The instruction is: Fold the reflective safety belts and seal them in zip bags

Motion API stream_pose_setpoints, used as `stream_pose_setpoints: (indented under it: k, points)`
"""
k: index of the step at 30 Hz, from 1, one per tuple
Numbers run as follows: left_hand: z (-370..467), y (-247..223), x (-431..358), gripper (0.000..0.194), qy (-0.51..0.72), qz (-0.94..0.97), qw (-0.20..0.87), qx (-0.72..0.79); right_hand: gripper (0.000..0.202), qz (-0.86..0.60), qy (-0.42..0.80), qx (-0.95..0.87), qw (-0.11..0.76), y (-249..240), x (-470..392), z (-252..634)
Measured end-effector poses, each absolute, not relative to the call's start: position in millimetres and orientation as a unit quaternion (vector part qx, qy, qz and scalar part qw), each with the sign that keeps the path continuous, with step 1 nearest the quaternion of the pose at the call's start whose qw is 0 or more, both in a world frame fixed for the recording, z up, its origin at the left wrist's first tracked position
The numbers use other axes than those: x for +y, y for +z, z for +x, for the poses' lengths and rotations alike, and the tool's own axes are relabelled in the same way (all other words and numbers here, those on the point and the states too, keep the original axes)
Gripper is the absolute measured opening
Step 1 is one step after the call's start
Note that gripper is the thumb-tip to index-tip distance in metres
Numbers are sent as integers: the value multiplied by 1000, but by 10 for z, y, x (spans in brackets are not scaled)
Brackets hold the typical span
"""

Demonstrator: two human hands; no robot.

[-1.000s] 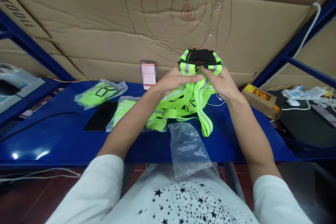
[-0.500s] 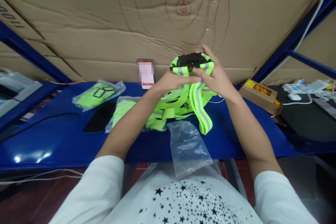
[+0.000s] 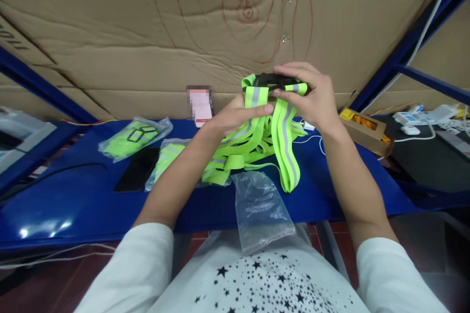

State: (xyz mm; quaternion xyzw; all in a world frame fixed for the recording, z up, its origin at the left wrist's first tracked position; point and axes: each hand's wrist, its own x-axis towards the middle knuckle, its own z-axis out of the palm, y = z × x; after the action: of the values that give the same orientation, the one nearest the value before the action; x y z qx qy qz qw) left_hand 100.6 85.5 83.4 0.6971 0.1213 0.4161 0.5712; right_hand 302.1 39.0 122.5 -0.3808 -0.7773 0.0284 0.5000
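Bright yellow-green reflective straps (image 3: pixel 285 142) with a grey stripe hang in loops from both hands above the blue table. My left hand (image 3: pixel 238 113) grips them from the left, its thumb lying across the strap. On the other side my right hand (image 3: pixel 312 89) pinches the bundle's upper right, around the black part (image 3: pixel 273 79) at the top. Long loops trail down onto a heap of the same straps (image 3: pixel 238 156). Just in front of the heap, a clear plastic bag (image 3: pixel 260 210) drapes over the table's near edge.
On the blue table (image 3: pixel 91 205) a bagged green strap set (image 3: pixel 134 136) lies left, near a dark phone (image 3: pixel 135 170) and another filled bag (image 3: pixel 169 154). A lit phone (image 3: pixel 200 106) leans on the cardboard wall (image 3: pixel 128 34). An open carton (image 3: pixel 363 129) sits at right.
My right hand has shifted right and turned over the top of the bundle, spreading the straps apart. My left hand still holds its side. The view has shifted slightly.
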Motion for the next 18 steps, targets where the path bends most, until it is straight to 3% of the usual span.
stream_pose_setpoints:
  k: [6,12,15,18]
  points:
    - [940,910,893,65,471,708,503,155,36,-397,17,-744,537,1229,352,2981]
    - [977,926,872,56,486,742,427,177,46,-398,21,-733,551,1039,497,2889]
    - [984,944,866,51,480,774,376,173,58,-387,72,-715,578,928,620,2848]
    - [991,941,856,51,475,772,390,161,69,-371,142,-700,594,837,719,2810]
